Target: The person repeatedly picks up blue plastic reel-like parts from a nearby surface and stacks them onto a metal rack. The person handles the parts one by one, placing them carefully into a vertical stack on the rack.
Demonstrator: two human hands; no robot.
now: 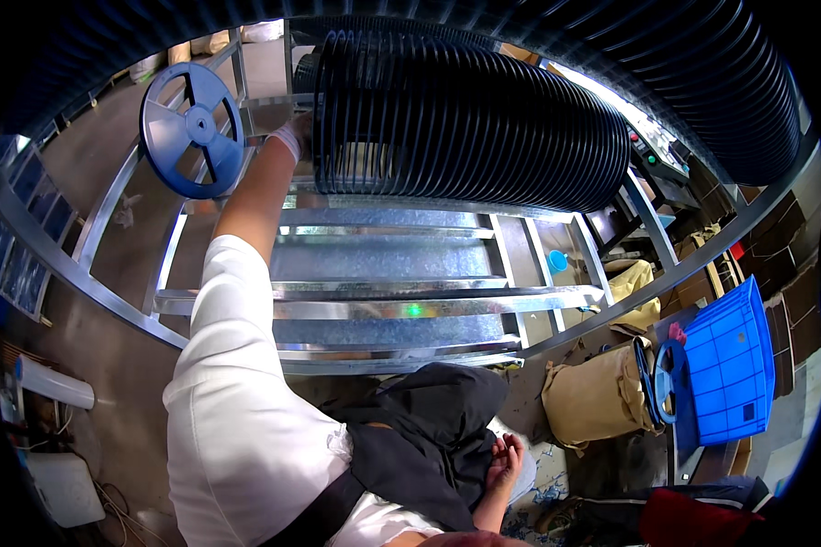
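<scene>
My left arm stretches out to the far left end of a long row of black reels (pixel 465 123) lying along a metal rack (pixel 401 304). At that end my left hand (pixel 290 137), with white material around it near the wrist, is at the outermost reel; its fingers are lost in shadow. Just left of it a single blue-grey reel (pixel 202 128) with cut-out openings stands upright at the rack. Down by my lap, my right hand (pixel 504 461) is palm up with loosely bent fingers apart and nothing visible in it.
More black reels (pixel 702 82) form a row overhead. At right are a brown sack-like container (pixel 593 397), a blue crate (pixel 728 365) and a control box with buttons (pixel 652 157). A white cylinder (pixel 57 382) and cables lie at lower left. Blue scraps litter the floor (pixel 552 488).
</scene>
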